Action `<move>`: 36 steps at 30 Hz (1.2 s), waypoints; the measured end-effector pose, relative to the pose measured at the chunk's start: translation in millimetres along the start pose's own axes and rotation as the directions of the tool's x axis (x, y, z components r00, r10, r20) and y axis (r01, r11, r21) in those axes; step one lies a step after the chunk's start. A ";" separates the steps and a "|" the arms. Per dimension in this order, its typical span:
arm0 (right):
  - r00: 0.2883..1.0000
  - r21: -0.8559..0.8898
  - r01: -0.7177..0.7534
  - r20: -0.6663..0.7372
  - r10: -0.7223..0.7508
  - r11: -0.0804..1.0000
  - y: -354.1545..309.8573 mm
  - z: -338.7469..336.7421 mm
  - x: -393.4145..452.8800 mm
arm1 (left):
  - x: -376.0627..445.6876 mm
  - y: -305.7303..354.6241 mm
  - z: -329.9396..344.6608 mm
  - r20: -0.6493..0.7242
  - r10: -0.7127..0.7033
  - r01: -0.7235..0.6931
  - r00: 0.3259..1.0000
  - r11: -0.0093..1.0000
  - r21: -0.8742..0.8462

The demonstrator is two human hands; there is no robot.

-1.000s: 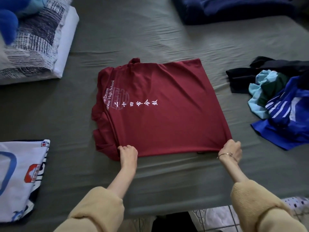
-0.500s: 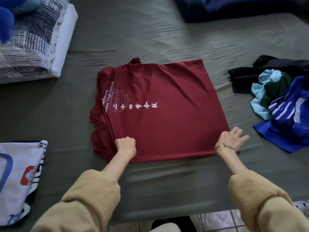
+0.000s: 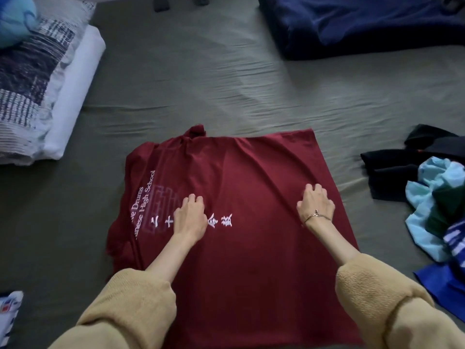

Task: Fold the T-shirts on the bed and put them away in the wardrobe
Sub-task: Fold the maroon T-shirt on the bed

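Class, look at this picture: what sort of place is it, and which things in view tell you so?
Most likely a bedroom. The red T-shirt lies spread on a bed sheet, pillows are stacked at the far left, and a pile of unfolded clothes waits at the right.

Bare grey sheet (image 3: 201, 79) lies open above the red T-shirt (image 3: 251, 248) and along its left; a pillow stack (image 3: 50, 96) blocks the upper left, a navy blanket (image 3: 352, 23) the upper right, a clothes pile (image 3: 432, 197) the right edge
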State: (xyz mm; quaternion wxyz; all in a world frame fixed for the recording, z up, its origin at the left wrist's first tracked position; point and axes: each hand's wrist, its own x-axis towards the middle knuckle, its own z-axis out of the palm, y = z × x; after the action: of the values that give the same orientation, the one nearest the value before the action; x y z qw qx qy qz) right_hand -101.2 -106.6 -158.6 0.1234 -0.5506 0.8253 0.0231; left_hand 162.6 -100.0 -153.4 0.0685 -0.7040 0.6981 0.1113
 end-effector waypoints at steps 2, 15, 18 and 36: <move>0.999 0.043 0.036 -0.029 -0.034 0.998 -9.3 -3.7 34.3 | 31.9 4.4 -3.6 -0.030 0.024 -0.025 0.999 0.999 -0.044; 0.992 0.298 0.029 -0.123 0.008 0.954 -18.0 -15.6 189.1 | 186.9 17.8 -19.5 -0.148 0.184 -0.188 0.972 0.982 -0.010; 0.982 0.311 -0.044 -0.160 0.098 0.949 -12.3 -19.3 201.9 | 194.0 19.5 -21.4 -0.160 0.139 -0.140 0.977 0.990 0.006; 0.967 0.297 0.248 -0.136 -0.216 0.922 -110.2 -12.7 162.3 | 174.7 -76.6 -38.1 -0.345 -0.346 0.294 0.872 0.936 -0.195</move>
State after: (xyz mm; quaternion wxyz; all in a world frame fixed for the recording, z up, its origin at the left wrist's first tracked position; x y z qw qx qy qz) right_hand -61.7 -298.6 -172.7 0.1690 -0.6185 0.7526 -0.1500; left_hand 241.4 -277.4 -165.3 -0.0964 -0.8212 0.5623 0.0095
